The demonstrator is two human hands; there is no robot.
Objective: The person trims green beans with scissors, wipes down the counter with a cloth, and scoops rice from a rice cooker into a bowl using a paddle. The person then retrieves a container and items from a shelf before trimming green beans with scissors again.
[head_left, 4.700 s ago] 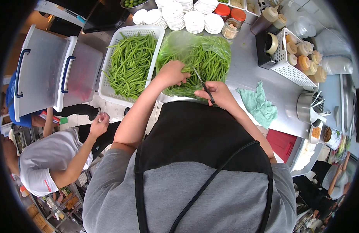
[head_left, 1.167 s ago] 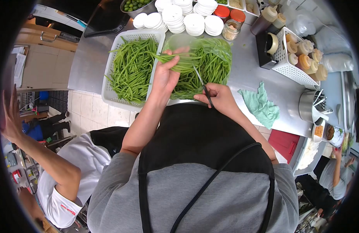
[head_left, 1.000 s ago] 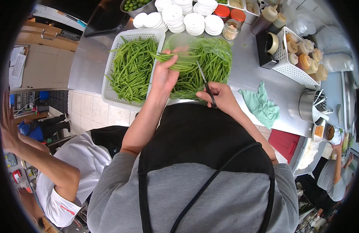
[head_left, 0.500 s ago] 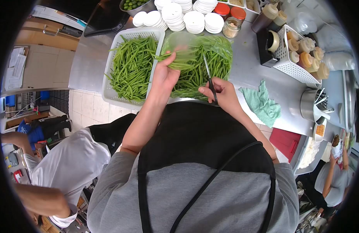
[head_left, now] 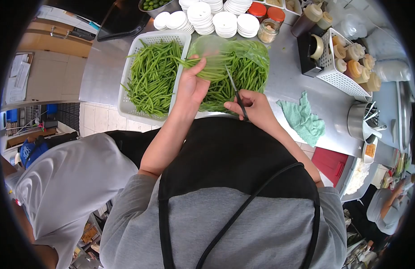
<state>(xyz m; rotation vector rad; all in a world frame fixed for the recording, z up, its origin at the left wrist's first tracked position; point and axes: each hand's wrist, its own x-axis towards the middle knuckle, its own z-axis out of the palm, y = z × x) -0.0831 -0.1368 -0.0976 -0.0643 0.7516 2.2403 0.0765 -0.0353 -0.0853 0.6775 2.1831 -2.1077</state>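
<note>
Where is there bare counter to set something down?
Bare counter lies between the bag and black box, beyond the cloth, and another patch left of the bean basket, below the black object. Crowded: the back, with white stacks and jars; bag and bean basket fill the middle, side by side.

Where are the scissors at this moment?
In the head view, the scissors are in the right hand, above and right of centre, their blades over the green beans in the plastic bag.
</note>
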